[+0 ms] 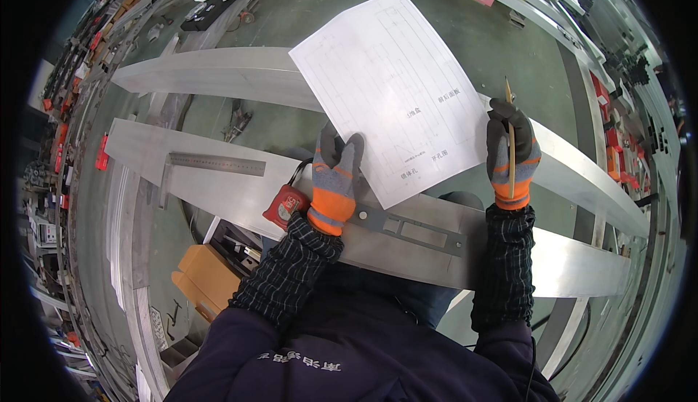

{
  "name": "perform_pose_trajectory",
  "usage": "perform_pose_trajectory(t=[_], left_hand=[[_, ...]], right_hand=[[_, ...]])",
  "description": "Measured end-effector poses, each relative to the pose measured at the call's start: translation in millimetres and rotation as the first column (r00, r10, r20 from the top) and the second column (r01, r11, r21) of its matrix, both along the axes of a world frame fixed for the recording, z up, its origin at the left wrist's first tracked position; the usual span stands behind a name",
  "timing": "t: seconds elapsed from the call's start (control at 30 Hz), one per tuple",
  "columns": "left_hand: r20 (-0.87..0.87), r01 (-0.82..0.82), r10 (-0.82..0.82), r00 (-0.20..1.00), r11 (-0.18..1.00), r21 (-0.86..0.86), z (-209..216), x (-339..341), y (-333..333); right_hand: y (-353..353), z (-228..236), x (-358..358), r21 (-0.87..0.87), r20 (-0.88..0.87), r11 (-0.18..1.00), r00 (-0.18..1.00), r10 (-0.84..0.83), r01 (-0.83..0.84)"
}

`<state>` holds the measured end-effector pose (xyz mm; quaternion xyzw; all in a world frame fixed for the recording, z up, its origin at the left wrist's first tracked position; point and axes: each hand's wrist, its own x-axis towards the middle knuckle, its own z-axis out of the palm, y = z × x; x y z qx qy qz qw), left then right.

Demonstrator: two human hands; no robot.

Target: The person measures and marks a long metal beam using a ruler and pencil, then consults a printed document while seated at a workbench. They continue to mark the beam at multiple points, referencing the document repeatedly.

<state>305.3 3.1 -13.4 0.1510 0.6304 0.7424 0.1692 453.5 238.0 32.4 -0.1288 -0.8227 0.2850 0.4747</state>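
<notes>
Left of hands (pixel 334 176) and drawing (pixel 389 82), a cardboard box (pixel 200 278)

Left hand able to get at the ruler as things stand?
Probably yes: the ruler lies uncovered, left of the left hand, but that hand holds the sheet and would likely need to release it.

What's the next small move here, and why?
Probably lay the white printed paper sheet down: the grey-and-orange gloved left hand and matching right hand both hold its edges, so neither is free. The right hand also holds a slim tan pencil, while the flat grey slotted plate lies unheld on the silver metal beam.
</notes>
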Motion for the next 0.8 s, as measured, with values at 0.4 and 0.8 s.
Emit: perform_pose_trajectory(t=[0.4,0.8], left_hand=[[-0.45,-0.059,-0.066,0.891,0.964,-0.258,-42,-13,-8],[-0.202,0.02,-0.054,0.978,0.985,-0.17,-25,-8,-5]], right_hand=[[-1,2,-1,-0.015,0.009,1.0,1.0,-0.017,0.017],[-1,2,0,-0.01,0.013,1.0,1.0,-0.021,0.022]])
